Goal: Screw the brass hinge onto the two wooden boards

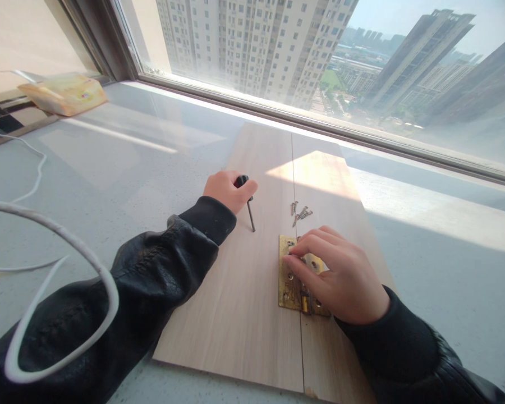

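Note:
My left hand is closed around the dark handle of a screwdriver, whose shaft points down toward the left wooden board. Over a brass hinge, my right hand pinches with thumb and forefinger at one of the holes in its left leaf. What sits between those fingertips is too small and covered to make out clearly. The hinge lies open across the seam between the left board and the right board, its right leaf partly hidden by my hand. Several loose screws lie just beyond it.
Both boards rest side by side on a pale speckled sill beneath a large window. A tissue pack stands at the far left. A white cable loops in front of my left sleeve, close to the camera.

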A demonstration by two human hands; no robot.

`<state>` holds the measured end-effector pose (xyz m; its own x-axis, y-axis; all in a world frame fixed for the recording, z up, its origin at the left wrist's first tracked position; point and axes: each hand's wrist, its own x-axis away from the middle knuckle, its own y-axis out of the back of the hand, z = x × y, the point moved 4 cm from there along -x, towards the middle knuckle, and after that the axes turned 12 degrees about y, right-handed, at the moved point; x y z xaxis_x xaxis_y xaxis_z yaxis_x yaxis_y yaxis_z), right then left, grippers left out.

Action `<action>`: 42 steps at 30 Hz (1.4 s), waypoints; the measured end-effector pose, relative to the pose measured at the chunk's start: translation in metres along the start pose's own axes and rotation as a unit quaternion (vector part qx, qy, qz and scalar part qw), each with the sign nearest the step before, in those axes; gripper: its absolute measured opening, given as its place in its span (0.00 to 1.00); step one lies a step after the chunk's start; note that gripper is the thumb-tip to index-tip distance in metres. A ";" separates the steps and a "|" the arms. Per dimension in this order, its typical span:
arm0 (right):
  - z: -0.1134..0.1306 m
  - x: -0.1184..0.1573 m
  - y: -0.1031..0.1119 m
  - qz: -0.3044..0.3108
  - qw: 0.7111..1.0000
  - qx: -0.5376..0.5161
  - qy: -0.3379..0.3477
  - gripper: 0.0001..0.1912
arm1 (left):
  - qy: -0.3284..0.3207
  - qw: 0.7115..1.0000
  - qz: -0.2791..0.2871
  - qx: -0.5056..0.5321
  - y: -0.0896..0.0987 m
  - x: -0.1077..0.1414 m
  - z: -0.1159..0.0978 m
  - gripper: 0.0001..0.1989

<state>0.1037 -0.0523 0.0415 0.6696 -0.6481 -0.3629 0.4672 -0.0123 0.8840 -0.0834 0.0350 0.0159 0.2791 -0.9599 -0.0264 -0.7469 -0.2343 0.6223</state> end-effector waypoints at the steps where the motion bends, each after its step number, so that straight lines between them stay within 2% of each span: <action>1: -0.001 0.000 0.000 -0.004 1.000 0.003 -0.004 0.07 | -0.001 1.000 0.001 0.000 0.000 0.000 0.000 0.16; 7: -0.002 0.000 0.001 -0.014 0.999 -0.031 0.019 0.05 | 0.004 1.000 0.003 0.000 0.000 -0.001 -0.001 0.16; 15: -0.003 0.000 -0.001 -0.018 0.999 -0.025 -0.015 0.05 | 0.000 1.000 0.001 -0.003 0.001 0.000 -0.001 0.16; 22: -0.004 -0.001 -0.004 0.001 1.000 -0.007 -0.022 0.09 | -0.003 1.000 -0.001 -0.003 0.000 0.000 -0.001 0.16; 28: -0.004 0.000 0.000 -0.026 0.999 -0.006 -0.021 0.04 | 0.005 1.000 0.006 0.000 0.000 0.000 -0.001 0.16; 31: -0.003 0.000 0.000 -0.028 0.999 -0.028 -0.007 0.07 | 0.004 1.000 0.003 -0.001 0.000 0.000 0.000 0.16; 35: -0.003 -0.001 -0.001 -0.031 0.999 -0.043 0.005 0.06 | -0.002 1.000 0.001 0.002 -0.001 -0.001 0.000 0.17; 42: -0.005 -0.001 -0.002 -0.017 1.000 -0.014 -0.003 0.09 | -0.007 1.000 0.004 0.006 -0.003 -0.003 0.003 0.17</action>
<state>0.1051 -0.0482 0.0391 0.6491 -0.6526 -0.3908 0.5054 -0.0139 0.8628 -0.0838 0.0381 0.0123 0.2654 -0.9636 -0.0322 -0.7562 -0.2288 0.6131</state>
